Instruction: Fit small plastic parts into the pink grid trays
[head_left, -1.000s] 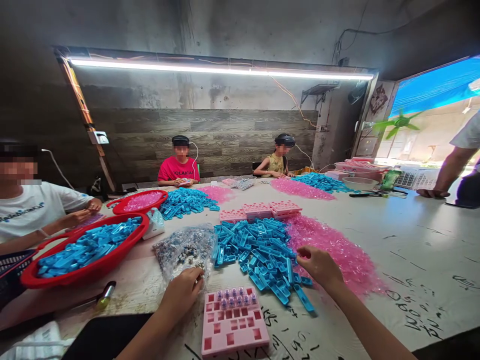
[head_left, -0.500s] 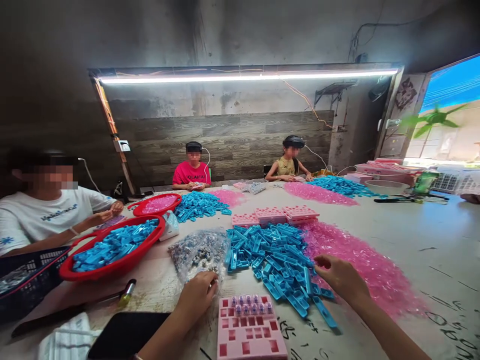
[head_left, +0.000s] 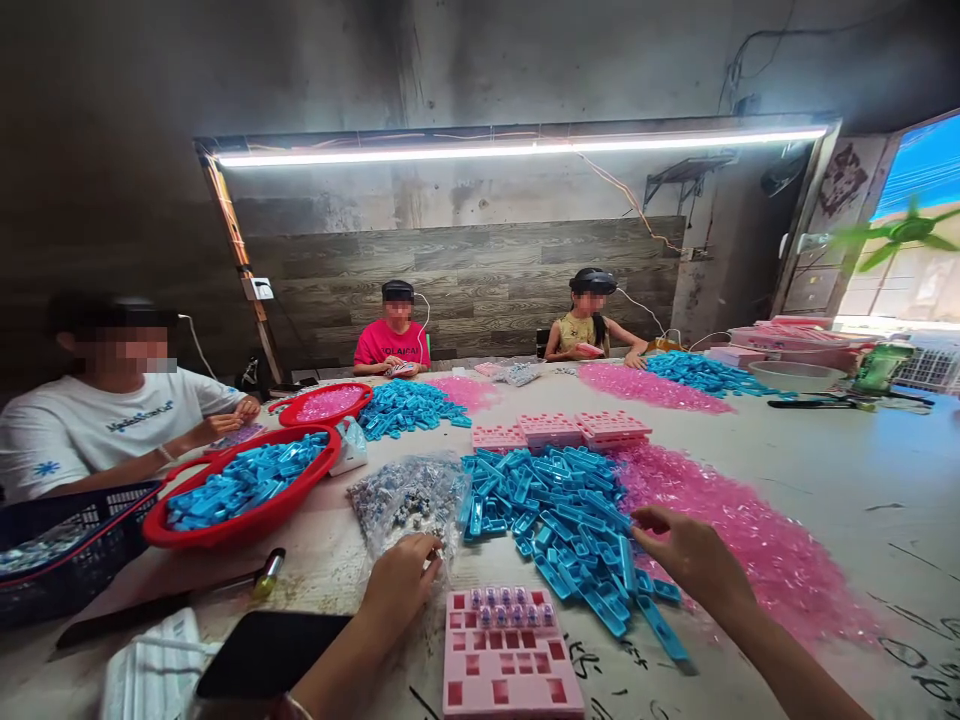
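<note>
My left hand rests at the near edge of a clear plastic bag of small metallic parts. Its fingers are loosely bent, with thumb and forefinger apart and nothing visible between them. My right hand hovers where a heap of blue plastic pieces meets a pile of clear pink pieces. Its fingers point left, thumb apart, holding nothing I can see. Between my arms lies a pink tray with square and rectangular openings. Small clear-and-purple pieces fill two rows near its far end.
Stacked pink trays stand behind the blue heap. To the left are a red basin of blue pieces, a dark basket, a black phone and a marker. Several co-workers sit around the table, one close on the left.
The view has swung slightly left, so things appear farther right. My hands keep nearly the same places over the table. The far-right co-worker has lifted a pink thing and stretched an arm toward blue pieces.
</note>
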